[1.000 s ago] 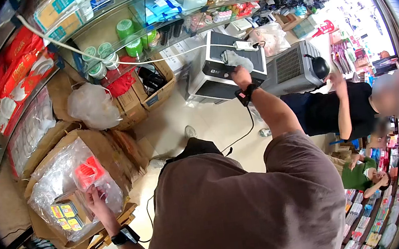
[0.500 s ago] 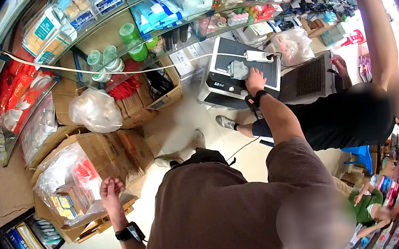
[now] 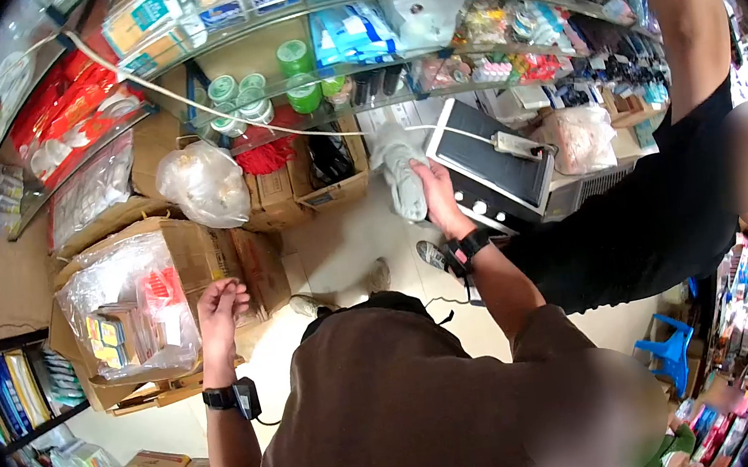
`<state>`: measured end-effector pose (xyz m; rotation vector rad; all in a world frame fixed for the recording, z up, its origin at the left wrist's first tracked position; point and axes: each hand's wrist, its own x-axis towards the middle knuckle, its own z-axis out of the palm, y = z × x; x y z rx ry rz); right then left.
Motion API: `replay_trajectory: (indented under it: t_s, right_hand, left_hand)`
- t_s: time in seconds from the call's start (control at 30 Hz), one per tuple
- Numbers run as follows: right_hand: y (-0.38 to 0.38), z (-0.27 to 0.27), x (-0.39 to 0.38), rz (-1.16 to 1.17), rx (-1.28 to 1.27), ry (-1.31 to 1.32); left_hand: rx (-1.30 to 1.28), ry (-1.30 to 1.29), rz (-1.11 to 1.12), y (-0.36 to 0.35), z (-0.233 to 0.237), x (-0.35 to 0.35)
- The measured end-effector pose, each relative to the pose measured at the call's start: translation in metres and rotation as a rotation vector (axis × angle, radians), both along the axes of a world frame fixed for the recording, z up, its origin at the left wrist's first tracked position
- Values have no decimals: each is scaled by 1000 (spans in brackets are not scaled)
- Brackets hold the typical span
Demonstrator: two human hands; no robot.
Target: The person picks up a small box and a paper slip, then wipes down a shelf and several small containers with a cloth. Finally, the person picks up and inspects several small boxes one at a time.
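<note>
My right hand point(image 3: 438, 196) is closed on a grey cloth point(image 3: 402, 174), which hangs bunched beside the left edge of a black box-shaped appliance point(image 3: 497, 155) with silver edges and round knobs. A white power strip point(image 3: 515, 143) lies on top of that appliance, with a white cable running to it. My left hand point(image 3: 222, 306) is raised beside an open cardboard box point(image 3: 194, 251), its fingers curled in and nothing visible in them. Plastic-wrapped goods point(image 3: 127, 310) fill this box.
Glass shelves point(image 3: 282, 91) with green-lidded tubs and packets curve across the front. A filled plastic bag point(image 3: 203, 185) sits on cartons at left. Close on the right stands another person in a black shirt point(image 3: 642, 210), one arm raised. A blue stool point(image 3: 669, 351) stands behind.
My right hand has lifted the grey cloth off the appliance's top and carried it left past its edge. The other person has moved closer to the appliance. My left hand stays raised.
</note>
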<state>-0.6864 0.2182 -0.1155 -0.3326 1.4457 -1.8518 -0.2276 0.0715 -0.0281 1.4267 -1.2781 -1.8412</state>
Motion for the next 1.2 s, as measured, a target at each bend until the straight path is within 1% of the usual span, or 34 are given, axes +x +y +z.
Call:
replay_trajectory:
  t_s: [0.03,0.07,0.1,0.17,0.23,0.27,0.3,0.33,0.37,0.4,0.43,0.47,0.53,0.57,0.6,0.63,0.67,0.8,0.83,0.87,0.97,1.03,1.13,1.17,1.2]
  right_hand:
    - [-7,28,21,17,34,16]
    - [-10,30,31,68,79,34]
    - [-13,32,40,121,123,55]
    - [-28,-23,44,212,193,72]
    - [-45,-15,75,262,210,52]
    - [-48,11,96,303,225,33]
    - [-53,37,112,441,290,107]
    - [-59,65,128,571,359,181]
    - [-64,100,150,616,340,216]
    - [-72,114,167,650,313,241]
    - [-81,129,183,683,284,266]
    - [-90,120,197,707,234,262]
    - [-111,114,221,756,119,230]
    - [-114,119,232,769,92,218]
    - [-118,138,246,781,65,205]
    - [-122,158,260,794,37,193]
    - [-129,144,271,797,-82,154]
    - [-137,155,297,787,-28,237]
    - [-140,149,300,804,-62,163]
    - [-140,147,304,803,-48,145]
    - [-139,137,312,814,2,115]
    - [-139,132,312,830,36,116]
    - [-137,134,318,723,83,259]
    - [-140,126,312,743,128,350]
    - [-142,125,311,738,88,374]
  left_hand:
    - [-7,18,-19,-3,8,-6]
    - [-25,46,-37,-7,17,-14]
    - [-82,14,-66,-9,28,-20]
    - [-93,47,-112,-17,31,-17]
    - [-85,121,-157,-26,34,-13]
    - [-85,175,-184,-28,37,-11]
    - [-44,203,-199,-30,42,-7]
    - [-79,189,-235,-34,41,-2]
    - [-57,216,-224,-34,53,0]
    - [-33,242,-217,-31,65,3]
    - [-6,315,-258,-35,64,11]
    - [-60,314,-295,-37,67,17]
    - [-56,389,-318,-38,84,31]
    - [-82,417,-323,-38,91,36]
    - [-52,508,-347,-44,81,45]
    - [-2,519,-346,-49,85,53]
    - [51,527,-345,-52,88,61]
    - [84,547,-367,-73,66,79]
    - [93,564,-348,-73,65,81]
    - [102,579,-326,-73,66,83]
    - [87,621,-282,-69,78,80]
    - [109,623,-252,-69,72,82]
    - [123,628,-226,-74,60,82]
    - [124,631,-220,-76,57,82]
    - [132,629,-194,-79,57,81]
